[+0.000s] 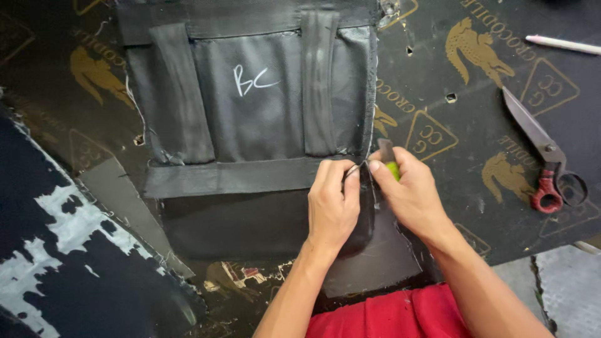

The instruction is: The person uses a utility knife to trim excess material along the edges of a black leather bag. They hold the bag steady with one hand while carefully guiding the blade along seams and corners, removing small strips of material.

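Note:
A black leather-like panel with two vertical straps, a horizontal band and white chalk marks lies flat on a dark printed board. My left hand presses on the panel's lower right corner, fingers pinching the fabric edge. My right hand sits right beside it, gripping a small tool with a lime-green handle and a grey blade that points up at the panel's right seam. The two hands touch at the fingertips over the seam.
Red-handled scissors lie shut on the board at the right. A white pencil rests at the top right. A worn black sheet covers the left. Red cloth shows at the bottom edge.

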